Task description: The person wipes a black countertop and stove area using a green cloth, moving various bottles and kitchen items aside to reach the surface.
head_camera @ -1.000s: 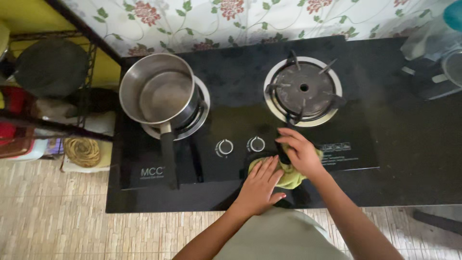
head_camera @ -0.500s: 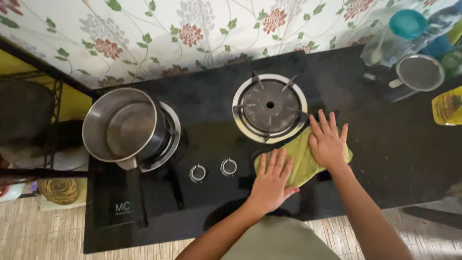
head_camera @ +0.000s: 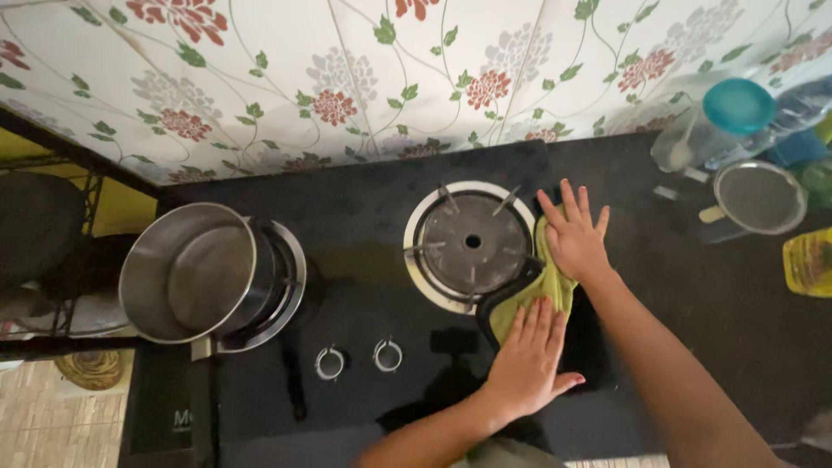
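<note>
A yellow-green cloth point(head_camera: 539, 290) lies flat on the black glass stove top point(head_camera: 364, 260), just right of the right burner point(head_camera: 471, 243). My right hand point(head_camera: 574, 236) presses on its far end with fingers spread. My left hand point(head_camera: 529, 364) lies flat on its near end, fingers together and pointing away from me. Neither hand grips anything.
A steel pot point(head_camera: 195, 273) sits on the left burner. Two round knobs point(head_camera: 357, 357) are at the stove's front. At the right stand a clear jar with a teal lid point(head_camera: 715, 121), a round strainer point(head_camera: 758, 199) and a yellow item point(head_camera: 808, 260). A floral wall runs behind.
Both hands and the cloth have moved from the stove's front, near the knobs, up along the right side of the right burner. The cloth was bunched and is now spread flat.
</note>
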